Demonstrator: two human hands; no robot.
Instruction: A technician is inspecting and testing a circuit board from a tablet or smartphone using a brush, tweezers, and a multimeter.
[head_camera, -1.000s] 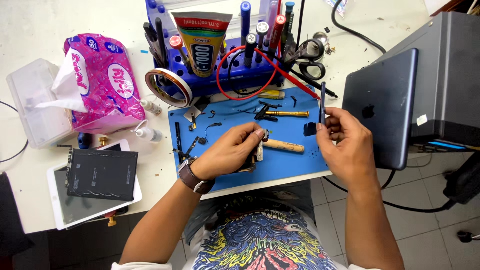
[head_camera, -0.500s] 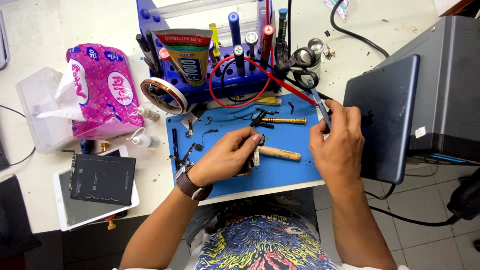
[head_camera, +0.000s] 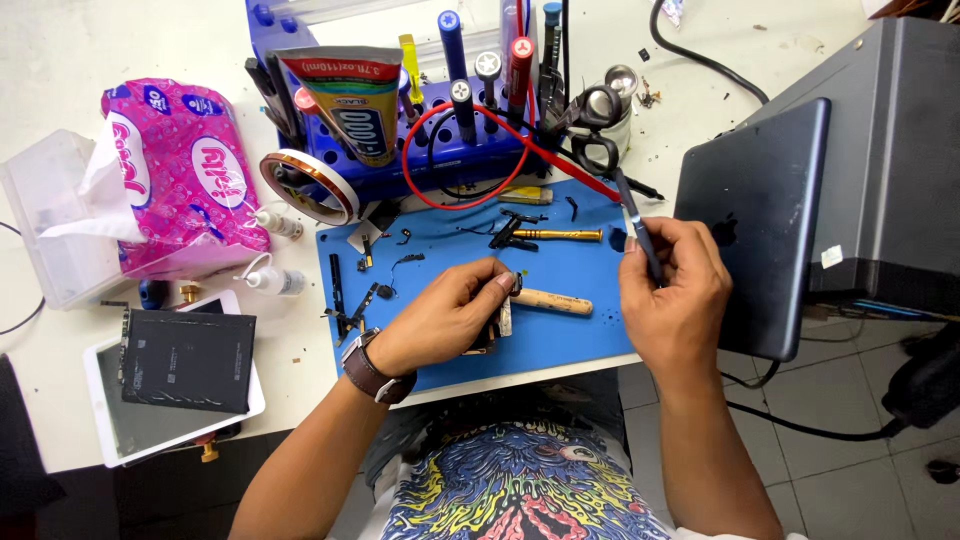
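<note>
In the head view, a small dark electronic part (head_camera: 493, 325) is pinched between the fingers of the left hand (head_camera: 445, 320) above the front edge of the blue rubber work mat (head_camera: 560, 340). The fingers of the right hand (head_camera: 672, 295) are clamped on slim dark metal tweezers (head_camera: 640, 225), raised over the mat's right edge. For a clean job, the part is best kept low over the mat and the tweezer tips steadied. A pink plastic tissue pack with white oval labels (head_camera: 185, 175) is seen at the surface's left edge. A grey glue tube with a red-bordered label (head_camera: 352, 100) is propped in the blue plastic tool rack (head_camera: 440, 160) behind the mat.
</note>
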